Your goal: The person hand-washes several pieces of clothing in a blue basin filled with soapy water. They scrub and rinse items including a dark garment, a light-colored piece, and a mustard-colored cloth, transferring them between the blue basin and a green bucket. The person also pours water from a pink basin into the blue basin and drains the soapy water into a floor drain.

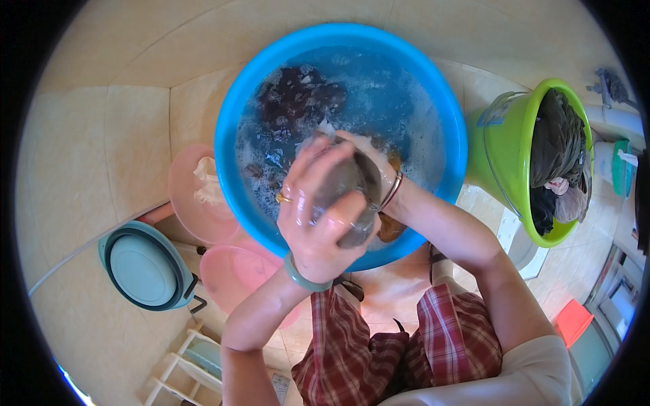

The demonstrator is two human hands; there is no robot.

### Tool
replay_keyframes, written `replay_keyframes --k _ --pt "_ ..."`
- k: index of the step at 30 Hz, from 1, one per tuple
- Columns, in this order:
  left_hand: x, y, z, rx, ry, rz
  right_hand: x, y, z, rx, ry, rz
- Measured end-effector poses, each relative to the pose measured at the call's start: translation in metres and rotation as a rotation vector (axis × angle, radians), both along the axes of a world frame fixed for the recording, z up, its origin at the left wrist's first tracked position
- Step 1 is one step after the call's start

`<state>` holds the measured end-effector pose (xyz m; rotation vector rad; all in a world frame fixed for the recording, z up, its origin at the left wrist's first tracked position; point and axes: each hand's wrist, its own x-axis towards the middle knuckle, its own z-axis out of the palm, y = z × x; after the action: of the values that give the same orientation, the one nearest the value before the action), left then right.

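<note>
Over a large blue basin (455, 135) of soapy water, a wet grey cloth (359, 179) is bunched between my two hands. My left hand (311, 206), with a green bangle and a gold ring, is closed around its near left side. From the far right side my right hand (379, 159), with thin bracelets at the wrist, grips the same bundle, its fingers partly hidden behind it. Dark cloth (301, 98) lies in the water toward the far left. Brown cloth (391, 229) shows below my right wrist, near the basin's near rim.
To the right stands a green bucket (497, 152) with dark clothes (558, 139) in it. Pink basins (227, 267) sit on the floor at the left, beside a folding teal basin (142, 267) leaning at the wall. A white rack (186, 362) is at lower left.
</note>
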<state>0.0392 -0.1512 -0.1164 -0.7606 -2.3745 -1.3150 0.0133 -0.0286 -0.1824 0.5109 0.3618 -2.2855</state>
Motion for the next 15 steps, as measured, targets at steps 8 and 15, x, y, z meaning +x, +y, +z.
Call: replay_keyframes --k 8,15 --pt "0.012 -0.003 0.005 -0.219 0.232 -0.169 -0.031 -0.013 0.004 0.16 0.188 0.478" --pt "0.03 -0.005 -0.024 -0.385 0.411 -0.345 -0.036 -0.019 0.013 0.468 0.685 0.673"
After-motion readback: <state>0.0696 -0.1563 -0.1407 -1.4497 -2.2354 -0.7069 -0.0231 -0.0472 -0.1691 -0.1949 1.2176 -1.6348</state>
